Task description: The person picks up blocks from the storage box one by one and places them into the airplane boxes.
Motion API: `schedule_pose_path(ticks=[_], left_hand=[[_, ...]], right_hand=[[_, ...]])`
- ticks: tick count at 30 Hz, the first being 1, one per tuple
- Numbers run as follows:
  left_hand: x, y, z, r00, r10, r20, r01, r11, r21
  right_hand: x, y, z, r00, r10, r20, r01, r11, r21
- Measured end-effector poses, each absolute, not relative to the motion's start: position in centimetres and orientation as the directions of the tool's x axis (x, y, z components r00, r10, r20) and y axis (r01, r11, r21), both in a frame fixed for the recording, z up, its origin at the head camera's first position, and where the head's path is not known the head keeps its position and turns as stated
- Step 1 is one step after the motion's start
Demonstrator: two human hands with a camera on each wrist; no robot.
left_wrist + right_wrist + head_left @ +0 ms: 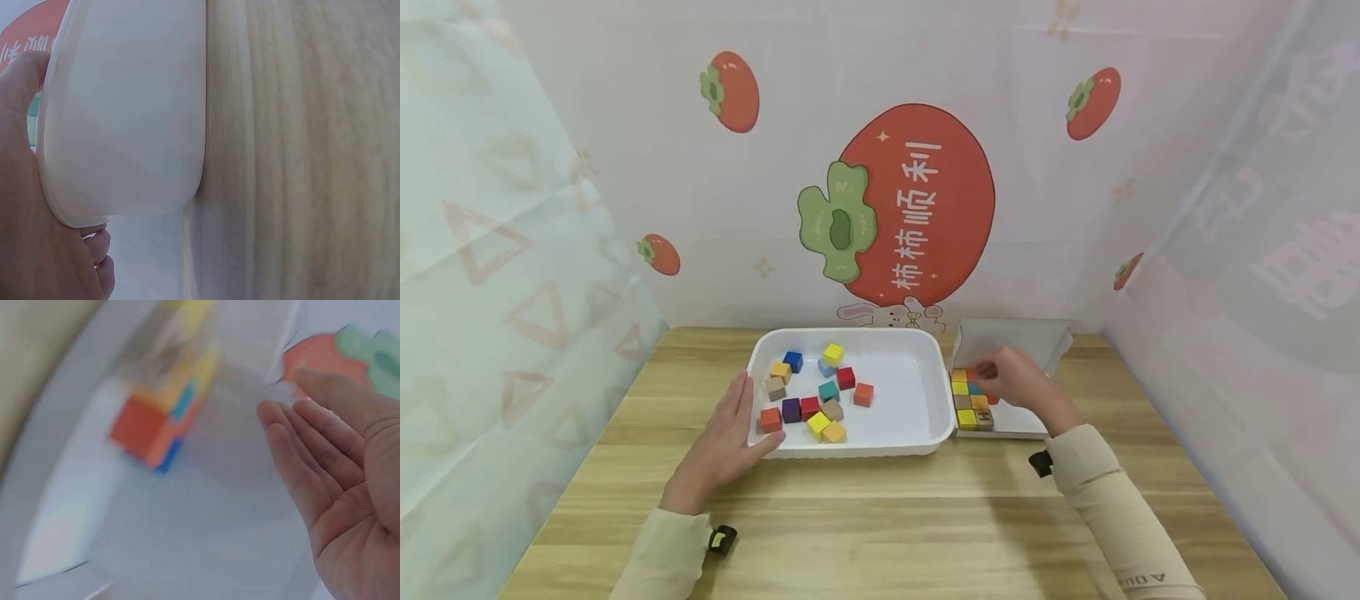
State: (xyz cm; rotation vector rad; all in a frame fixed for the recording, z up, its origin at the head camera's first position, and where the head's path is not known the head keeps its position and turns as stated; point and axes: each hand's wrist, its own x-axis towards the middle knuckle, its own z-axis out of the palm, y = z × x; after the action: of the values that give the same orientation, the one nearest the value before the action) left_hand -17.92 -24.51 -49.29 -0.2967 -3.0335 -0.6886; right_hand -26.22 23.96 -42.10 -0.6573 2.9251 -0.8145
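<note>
1. The left hand [724, 440] lies with straight fingers against the white tray's [850, 450] near left corner, thumb at the rim.
2. The left forearm, in a beige sleeve, runs back from that corner.
3. The right hand [1019, 381] hovers right of the tray, fingers straight and relaxed, palm bare.
4. The right forearm angles back and rightward.
</note>
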Motion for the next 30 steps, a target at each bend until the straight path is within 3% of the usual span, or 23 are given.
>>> schedule_pose_path(ticks=[7, 12, 24, 30], left_hand=[[-18.0, -24.7, -49.1, -0.983, 0.178, 0.051, 0.183, 0.889, 0.419], [-18.1, -24.7, -49.2, -0.983, 0.178, 0.047, 0.181, 0.892, 0.415], [-18.3, -24.5, -49.2, -0.983, 0.176, 0.043, 0.178, 0.892, 0.416], [-18.2, -24.4, -49.1, -0.984, 0.175, 0.041, 0.177, 0.893, 0.415]], right_hand=[[-25.7, 19.0, -40.8, -0.853, -0.506, 0.124, -0.495, 0.711, -0.5], [-25.0, 15.4, -40.8, -0.834, -0.546, 0.082, -0.497, 0.678, -0.542], [-25.4, 10.0, -43.5, -0.879, -0.475, 0.042, -0.405, 0.697, -0.592], [-25.7, 8.3, -45.0, -0.924, -0.381, -0.032, -0.29, 0.752, -0.592]])
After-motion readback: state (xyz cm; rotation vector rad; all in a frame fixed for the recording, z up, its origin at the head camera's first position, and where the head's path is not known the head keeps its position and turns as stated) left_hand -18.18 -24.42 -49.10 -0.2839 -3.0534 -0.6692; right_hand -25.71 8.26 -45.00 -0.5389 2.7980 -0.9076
